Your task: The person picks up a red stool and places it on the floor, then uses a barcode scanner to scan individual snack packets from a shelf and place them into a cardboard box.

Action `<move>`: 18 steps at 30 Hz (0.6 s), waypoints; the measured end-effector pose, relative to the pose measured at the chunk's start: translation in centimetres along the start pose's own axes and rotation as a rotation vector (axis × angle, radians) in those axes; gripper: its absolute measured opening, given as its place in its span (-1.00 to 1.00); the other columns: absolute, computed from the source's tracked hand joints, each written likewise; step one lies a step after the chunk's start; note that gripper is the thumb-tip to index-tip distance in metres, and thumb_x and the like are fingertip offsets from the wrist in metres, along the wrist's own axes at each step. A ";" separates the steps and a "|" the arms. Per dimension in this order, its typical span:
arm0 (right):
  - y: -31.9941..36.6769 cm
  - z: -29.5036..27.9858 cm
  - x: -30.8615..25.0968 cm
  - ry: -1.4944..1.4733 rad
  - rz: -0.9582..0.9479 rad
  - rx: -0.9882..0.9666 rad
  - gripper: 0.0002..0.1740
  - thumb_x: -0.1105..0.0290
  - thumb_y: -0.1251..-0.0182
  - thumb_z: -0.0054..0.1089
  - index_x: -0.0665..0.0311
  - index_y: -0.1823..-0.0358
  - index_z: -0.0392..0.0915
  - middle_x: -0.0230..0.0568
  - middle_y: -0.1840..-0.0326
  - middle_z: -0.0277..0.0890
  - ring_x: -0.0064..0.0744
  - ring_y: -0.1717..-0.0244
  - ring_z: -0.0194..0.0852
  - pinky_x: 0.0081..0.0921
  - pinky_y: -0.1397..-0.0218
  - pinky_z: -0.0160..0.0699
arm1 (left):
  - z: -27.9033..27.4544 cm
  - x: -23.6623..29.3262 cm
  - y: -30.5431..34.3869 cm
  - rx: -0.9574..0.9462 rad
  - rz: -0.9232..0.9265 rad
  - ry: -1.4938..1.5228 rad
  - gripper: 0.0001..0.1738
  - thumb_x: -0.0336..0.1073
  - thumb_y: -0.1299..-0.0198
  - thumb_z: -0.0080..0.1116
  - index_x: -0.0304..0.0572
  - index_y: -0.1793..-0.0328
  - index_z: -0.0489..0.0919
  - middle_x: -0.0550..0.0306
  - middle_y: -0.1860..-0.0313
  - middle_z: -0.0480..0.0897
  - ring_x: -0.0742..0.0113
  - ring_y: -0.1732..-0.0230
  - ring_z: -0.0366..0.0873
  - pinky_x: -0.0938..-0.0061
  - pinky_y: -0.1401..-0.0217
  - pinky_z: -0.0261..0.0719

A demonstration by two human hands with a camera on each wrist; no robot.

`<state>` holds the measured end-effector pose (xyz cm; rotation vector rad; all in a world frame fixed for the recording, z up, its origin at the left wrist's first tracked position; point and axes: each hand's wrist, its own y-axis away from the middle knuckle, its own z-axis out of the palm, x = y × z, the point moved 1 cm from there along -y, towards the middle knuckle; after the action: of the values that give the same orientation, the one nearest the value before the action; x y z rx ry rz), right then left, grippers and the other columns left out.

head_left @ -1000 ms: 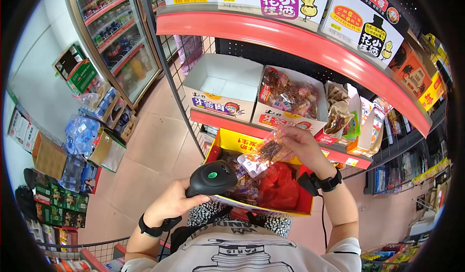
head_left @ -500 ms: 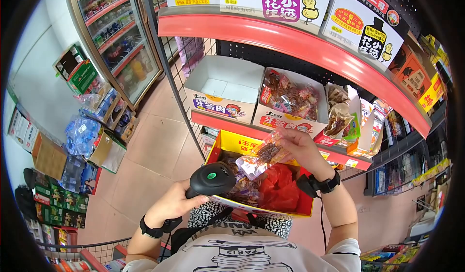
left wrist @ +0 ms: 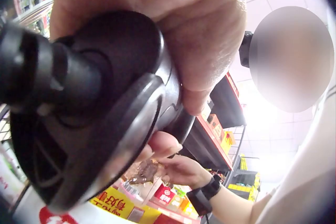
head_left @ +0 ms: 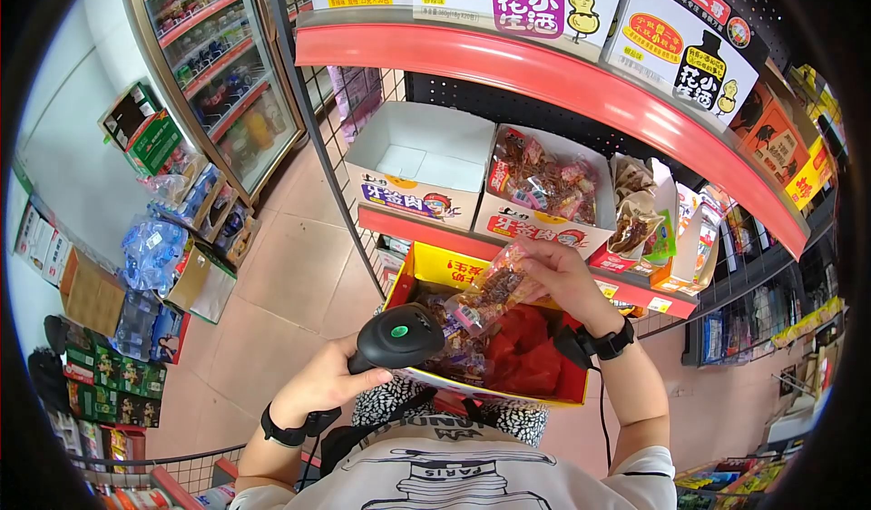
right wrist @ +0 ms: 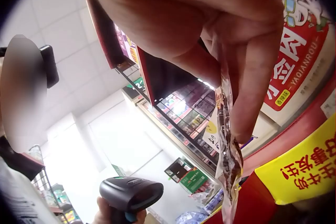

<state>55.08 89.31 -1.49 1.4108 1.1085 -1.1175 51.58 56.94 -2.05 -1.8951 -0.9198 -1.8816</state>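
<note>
My left hand (head_left: 328, 376) grips a black barcode scanner (head_left: 399, 336) by its handle; a green light glows on the scanner's top. In the left wrist view the scanner's dark body (left wrist: 105, 103) fills much of the picture. Between thumb and fingers, my right hand (head_left: 564, 274) pinches a clear snack packet (head_left: 494, 294) with brown pieces inside. From the right wrist view the packet (right wrist: 227, 155) is seen edge-on. Below both hands sits a yellow and red carton (head_left: 573, 385) containing snack packets and a red plastic bag (head_left: 522, 356).
A red-edged shelf (head_left: 408, 223) ahead carries an empty white box (head_left: 413, 161), a box filled with snack packets (head_left: 544, 183) and more packaged goods. Another shelf edge (head_left: 544, 65) juts out above. To the left stand a glass-door fridge (head_left: 227, 56) and bundled blue bottles (head_left: 150, 251).
The snack packet has tilted slightly in my right hand, its glare shifting. My left hand and the scanner stay nearly in the same place.
</note>
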 end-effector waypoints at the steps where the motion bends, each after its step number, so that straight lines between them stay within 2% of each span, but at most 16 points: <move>1: 0.0 0.1 -0.1 0.018 -0.009 0.010 -0.58 0.43 -0.34 -0.07 0.34 -0.22 0.25 -0.35 0.08 0.46 -0.68 0.37 0.49 -0.70 0.39 0.59 | 0.0 0.0 0.0 0.000 0.000 0.000 -0.58 -0.24 -0.05 0.27 -0.34 0.01 0.50 0.16 0.25 0.60 0.51 0.19 0.44 0.56 0.05 0.40; 4: -0.2 0.5 0.0 0.013 -0.057 0.010 -0.60 0.44 -0.33 -0.06 0.35 -0.19 0.29 -0.33 0.10 0.47 -0.67 0.38 0.50 -0.68 0.38 0.61 | -0.1 0.0 0.1 -0.003 0.000 -0.040 -0.60 -0.24 -0.06 0.26 -0.33 0.02 0.50 0.14 0.25 0.60 0.51 0.18 0.44 0.56 0.04 0.40; 10: -0.2 0.8 -0.2 -0.069 -0.007 -0.051 -0.63 0.45 -0.33 -0.06 0.36 -0.15 0.32 -0.29 0.18 0.50 -0.65 0.39 0.51 -0.66 0.38 0.62 | -0.3 -0.2 0.0 0.002 -0.047 -0.065 -0.62 -0.22 -0.07 0.24 -0.30 0.05 0.52 0.19 0.36 0.59 0.52 0.35 0.44 0.57 0.23 0.42; 12: -0.3 0.9 0.0 -0.056 -0.012 -0.051 -0.63 0.46 -0.33 -0.06 0.36 -0.15 0.32 -0.29 0.19 0.50 -0.65 0.39 0.51 -0.67 0.38 0.61 | -0.4 -0.4 -0.1 0.013 0.008 -0.102 -0.63 -0.20 -0.07 0.24 -0.30 0.08 0.53 0.21 0.41 0.57 0.53 0.42 0.41 0.57 0.31 0.40; 18: -0.5 1.1 0.0 -0.057 -0.016 -0.045 -0.65 0.43 -0.33 -0.05 0.36 -0.13 0.34 -0.30 0.24 0.49 -0.67 0.41 0.50 -0.66 0.39 0.60 | -0.5 -0.8 -0.1 0.002 -0.023 -0.093 -0.62 -0.18 -0.08 0.24 -0.30 0.08 0.53 0.20 0.41 0.57 0.52 0.41 0.41 0.57 0.29 0.40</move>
<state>54.52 88.23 -1.67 1.3298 1.0997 -1.1305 51.16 56.50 -2.81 -1.9939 -0.9746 -1.8182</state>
